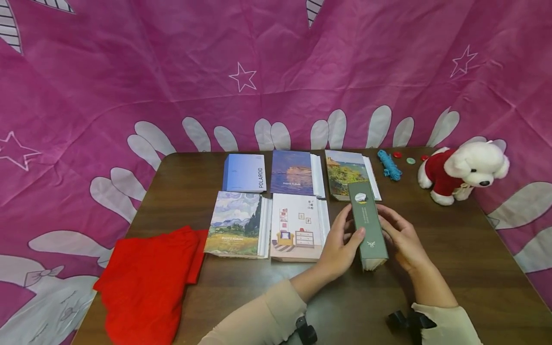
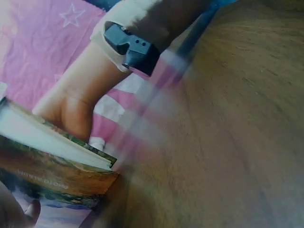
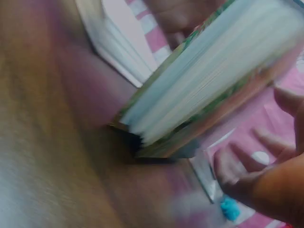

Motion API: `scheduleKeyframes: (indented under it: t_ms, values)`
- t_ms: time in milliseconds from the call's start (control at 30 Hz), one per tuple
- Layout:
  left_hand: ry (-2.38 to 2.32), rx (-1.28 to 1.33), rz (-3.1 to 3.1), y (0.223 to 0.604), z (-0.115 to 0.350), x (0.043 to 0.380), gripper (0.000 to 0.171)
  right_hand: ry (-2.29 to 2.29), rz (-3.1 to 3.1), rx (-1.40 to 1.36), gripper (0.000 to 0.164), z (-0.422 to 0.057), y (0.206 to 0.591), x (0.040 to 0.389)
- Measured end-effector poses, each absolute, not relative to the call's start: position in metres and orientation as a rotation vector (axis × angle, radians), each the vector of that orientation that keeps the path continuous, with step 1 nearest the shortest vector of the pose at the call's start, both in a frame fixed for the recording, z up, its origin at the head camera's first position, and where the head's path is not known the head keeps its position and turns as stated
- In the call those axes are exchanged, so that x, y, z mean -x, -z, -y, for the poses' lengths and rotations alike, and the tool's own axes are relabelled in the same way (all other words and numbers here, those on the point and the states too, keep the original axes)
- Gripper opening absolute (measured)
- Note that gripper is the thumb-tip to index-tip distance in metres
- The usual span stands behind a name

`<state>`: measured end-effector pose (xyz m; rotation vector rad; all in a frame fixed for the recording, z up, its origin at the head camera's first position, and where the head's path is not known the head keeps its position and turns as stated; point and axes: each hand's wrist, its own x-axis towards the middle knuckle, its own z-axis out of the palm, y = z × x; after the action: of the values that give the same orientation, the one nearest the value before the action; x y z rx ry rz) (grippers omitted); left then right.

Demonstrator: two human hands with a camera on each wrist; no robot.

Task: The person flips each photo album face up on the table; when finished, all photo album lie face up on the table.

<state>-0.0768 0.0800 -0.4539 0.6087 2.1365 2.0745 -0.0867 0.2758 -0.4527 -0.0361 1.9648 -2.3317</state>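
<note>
A thick photo album (image 1: 368, 225) with a dark green spine stands between my two hands, spine up. My left hand (image 1: 338, 247) holds it from the left, thumb on the spine's edge and fingers along the cover. From the right, my right hand (image 1: 403, 237) is at the other cover; in the right wrist view its fingers (image 3: 237, 164) are spread and loosely bent. The left wrist view shows the album's painted cover (image 2: 57, 183) and its pages (image 2: 42, 135). Just behind it lies an album with a garden picture (image 1: 347, 167), partly covered by the held one.
Several albums lie in two rows, among them a blue Polaroid album (image 1: 246, 172), a sea-cliff album (image 1: 291, 172), a wheat-field album (image 1: 235, 223) and a furniture-drawing album (image 1: 296, 225). Red cloth (image 1: 148, 282) is at left; blue cord (image 1: 389, 165) and a plush dog (image 1: 463, 170) at right.
</note>
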Motion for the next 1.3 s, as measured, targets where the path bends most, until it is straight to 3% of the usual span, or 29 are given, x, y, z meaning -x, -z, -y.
scheduleKeyframes:
  t_ms: [200, 467, 667, 900, 1300]
  values:
    - [-2.037, -0.586, -2.260, 0.452, -0.075, 0.077, 0.064, 2.097, -2.072, -0.017, 0.051, -0.274, 0.463, 0.093]
    - [-2.089, -0.562, -2.167, 0.458, -0.071, 0.078, 0.064, 2.142, -2.033, -0.044, 0.055, -0.282, 0.469, 0.096]
    - [-2.117, -0.468, -2.096, 0.465, -0.067, 0.083, 0.062, 2.079, -2.133, -0.157, 0.044, -0.290, 0.468, 0.099]
    - [-2.036, -0.366, -2.078, 0.464, -0.063, 0.091, 0.064, 1.923, -2.243, -0.204, 0.062, -0.293, 0.464, 0.104]
    - [-1.737, -0.366, -2.279, 0.456, -0.055, 0.103, 0.062, 1.763, -2.429, -0.205, 0.069, -0.296, 0.457, 0.111]
